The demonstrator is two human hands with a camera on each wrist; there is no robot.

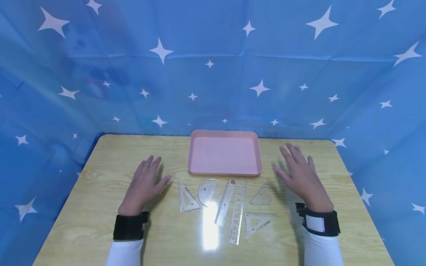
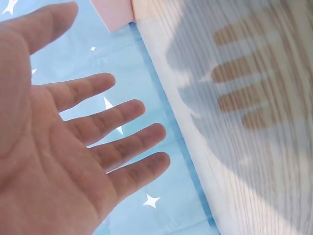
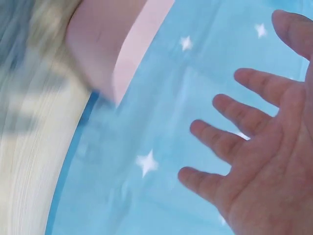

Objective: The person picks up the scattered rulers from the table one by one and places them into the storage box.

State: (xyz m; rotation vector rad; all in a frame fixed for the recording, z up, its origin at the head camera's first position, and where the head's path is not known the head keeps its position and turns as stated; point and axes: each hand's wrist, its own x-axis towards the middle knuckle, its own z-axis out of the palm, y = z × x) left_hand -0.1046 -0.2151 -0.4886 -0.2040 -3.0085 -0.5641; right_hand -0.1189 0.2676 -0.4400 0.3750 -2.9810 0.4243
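Note:
My left hand (image 1: 144, 184) is held over the table's left side, fingers spread, nothing in it. Over the right side my right hand (image 1: 301, 179) is likewise spread and holds nothing. Between them lie clear plastic drawing tools: a set square (image 1: 182, 207) nearest my left hand, a protractor (image 1: 207, 190), a straight ruler (image 1: 225, 202) and a longer stencil ruler (image 1: 237, 218) with cut-out shapes. A small set square (image 1: 261, 201) and a larger set square (image 1: 249, 225) lie toward my right hand. Behind them sits a pink tray (image 1: 225, 153) with nothing in it.
The wood-grain table (image 1: 100, 207) ends at a blue curtain (image 1: 213, 81) printed with white stars, which hangs behind it and along both sides. A bright light reflection falls on the tabletop near the rulers. Black bands (image 1: 129, 227) circle both wrists.

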